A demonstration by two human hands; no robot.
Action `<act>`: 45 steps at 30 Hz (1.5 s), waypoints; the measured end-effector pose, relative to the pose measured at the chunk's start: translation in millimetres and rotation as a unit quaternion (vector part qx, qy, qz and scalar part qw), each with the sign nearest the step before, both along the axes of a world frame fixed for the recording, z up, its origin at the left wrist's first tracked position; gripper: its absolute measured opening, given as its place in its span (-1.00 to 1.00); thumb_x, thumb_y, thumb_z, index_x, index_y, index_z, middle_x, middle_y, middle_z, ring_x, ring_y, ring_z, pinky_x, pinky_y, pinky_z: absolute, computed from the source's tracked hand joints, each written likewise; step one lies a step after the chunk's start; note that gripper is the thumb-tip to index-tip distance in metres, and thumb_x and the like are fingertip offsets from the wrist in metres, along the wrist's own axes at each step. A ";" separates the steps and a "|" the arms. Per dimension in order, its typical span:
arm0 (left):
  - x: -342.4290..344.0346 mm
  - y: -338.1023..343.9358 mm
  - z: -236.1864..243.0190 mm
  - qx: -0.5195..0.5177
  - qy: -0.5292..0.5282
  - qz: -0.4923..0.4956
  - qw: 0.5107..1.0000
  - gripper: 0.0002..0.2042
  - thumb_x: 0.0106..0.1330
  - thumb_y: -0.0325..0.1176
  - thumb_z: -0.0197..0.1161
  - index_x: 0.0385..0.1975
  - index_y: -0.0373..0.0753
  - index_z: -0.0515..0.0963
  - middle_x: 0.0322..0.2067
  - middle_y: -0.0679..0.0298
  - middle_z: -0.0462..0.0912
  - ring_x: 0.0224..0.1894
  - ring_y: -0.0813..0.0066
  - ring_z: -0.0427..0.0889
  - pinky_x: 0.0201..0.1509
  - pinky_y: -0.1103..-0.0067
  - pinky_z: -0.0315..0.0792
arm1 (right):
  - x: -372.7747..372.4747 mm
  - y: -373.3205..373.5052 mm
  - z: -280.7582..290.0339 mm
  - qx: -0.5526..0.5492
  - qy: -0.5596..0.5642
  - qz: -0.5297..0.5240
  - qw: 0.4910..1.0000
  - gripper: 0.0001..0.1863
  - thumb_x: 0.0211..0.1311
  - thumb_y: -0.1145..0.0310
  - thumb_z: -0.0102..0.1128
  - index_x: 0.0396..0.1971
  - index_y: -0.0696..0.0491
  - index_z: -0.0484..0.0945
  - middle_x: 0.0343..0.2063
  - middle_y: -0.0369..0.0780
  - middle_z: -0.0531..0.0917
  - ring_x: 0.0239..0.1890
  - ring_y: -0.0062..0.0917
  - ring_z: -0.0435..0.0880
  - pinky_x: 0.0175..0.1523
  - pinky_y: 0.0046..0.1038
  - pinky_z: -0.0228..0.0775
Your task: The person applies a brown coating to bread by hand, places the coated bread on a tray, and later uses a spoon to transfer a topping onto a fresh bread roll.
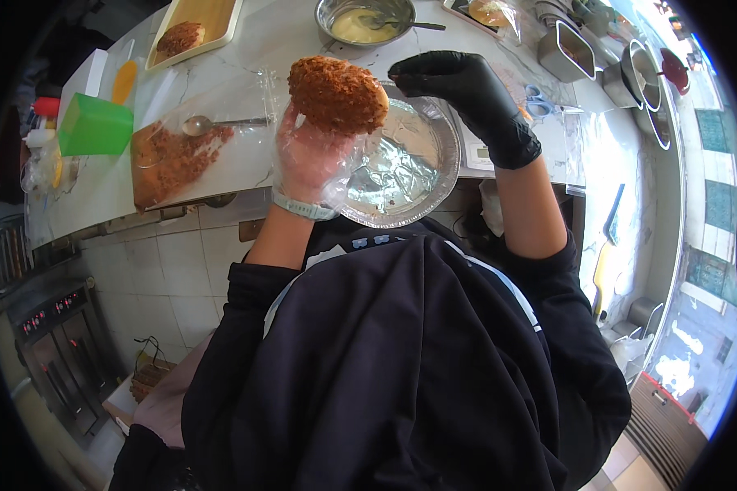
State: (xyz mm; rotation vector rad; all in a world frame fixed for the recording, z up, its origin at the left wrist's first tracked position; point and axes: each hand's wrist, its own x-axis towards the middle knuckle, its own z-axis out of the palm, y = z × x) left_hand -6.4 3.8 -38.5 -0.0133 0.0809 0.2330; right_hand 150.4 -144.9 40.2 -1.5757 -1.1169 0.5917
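My left hand (313, 155), in a clear plastic glove, holds up an oblong bun (336, 94) coated in coarse brown shreds. My right hand (458, 94), black-gloved, is just right of the bun, fingers bent and bunched toward the thumb; I cannot make out what, if anything, is between their tips. A round foil tray (397, 196) lies below both hands. To the left, a clear bag (160, 164) of brown shreds lies with a metal spoon (196, 125) on it.
A bowl of pale cream (356, 24), a wooden tray (213, 29) with another bun (180, 39), and a bagged bun (491, 12) stand behind. Right are scissors (538, 102), a scale (481, 157) and metal containers (565, 53). A green box (90, 123) is left.
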 end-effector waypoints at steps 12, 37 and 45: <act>-4.1 -6.0 -1.3 -0.030 -0.039 -0.018 0.999 -0.51 0.27 -0.09 -0.15 0.16 -0.17 0.18 0.13 0.12 0.27 0.20 0.12 0.20 0.26 0.16 0.05 | -5.6 34.4 12.6 0.025 -0.188 0.021 0.982 -0.85 -0.05 0.43 0.23 -0.40 0.06 0.63 -0.47 -0.21 0.66 -0.48 -0.53 0.60 -0.26 -0.55 0.44; -6.3 -9.2 12.8 0.017 -0.041 -0.014 0.999 -0.49 0.25 -0.04 -0.13 0.17 -0.13 0.17 0.12 0.17 0.27 0.18 0.18 0.25 0.23 0.16 0.12 | -1.0 57.3 22.9 0.022 -0.251 0.045 0.967 -0.88 0.01 0.43 0.17 -0.42 0.12 0.60 -0.38 -0.20 0.61 -0.37 -0.43 0.59 -0.17 -0.53 0.41; -6.4 -8.2 15.7 0.002 -0.046 -0.018 0.999 -0.49 0.26 -0.03 -0.14 0.16 -0.14 0.19 0.12 0.17 0.28 0.17 0.18 0.25 0.22 0.17 0.13 | -1.0 54.0 28.5 0.039 -0.244 0.003 0.969 -0.87 0.02 0.42 0.19 -0.40 0.11 0.58 -0.40 -0.22 0.61 -0.40 -0.46 0.58 -0.20 -0.53 0.41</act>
